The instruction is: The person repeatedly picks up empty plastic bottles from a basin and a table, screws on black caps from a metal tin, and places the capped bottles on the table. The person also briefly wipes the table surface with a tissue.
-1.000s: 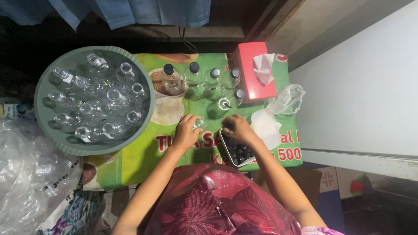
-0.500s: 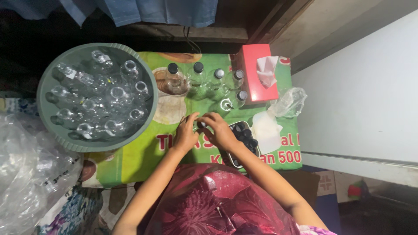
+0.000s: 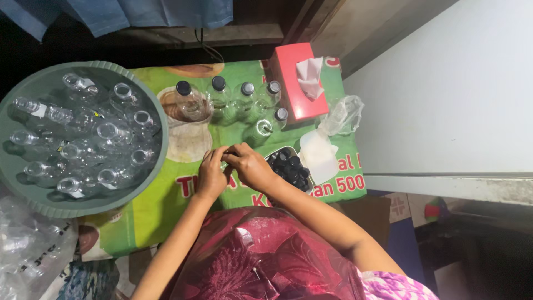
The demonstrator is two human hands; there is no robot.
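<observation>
One round grey-green basin (image 3: 161, 119) overhangs the bench's (image 3: 166, 205) left end, filling that side from far edge to near edge; inside lie roughly a dozen uncapped clear glass bottles (image 3: 105, 130), tumbled on their sides and ends. The bench itself wears one green printed cover. One red tissue box (image 3: 291, 83) stands at the far right corner with a white tissue poking out. Along the far edge, between basin and box, stand four capped clear bottles (image 3: 217, 93) in a row, black caps on, and a fifth capped bottle (image 3: 280, 115) sits just in front of the box; a sixth bottle (image 3: 256, 130) beside it looks uncapped. One crumpled clear plastic bag (image 3: 343, 115) rests at the right edge, with one white folded cloth or paper (image 3: 319, 155) below it. One small tray of black caps (image 3: 291, 166), too many to count, lies near the right front, just beside the right wrist.

The left hand (image 3: 211, 175) and right hand (image 3: 250, 165) meet at the middle of the bench, fingers (image 3: 230, 154) curled together around something small; what they pinch is hidden. Open cover remains only in a narrow strip before the hands and at the near-left corner; the basin's rim is near the left hand.
</observation>
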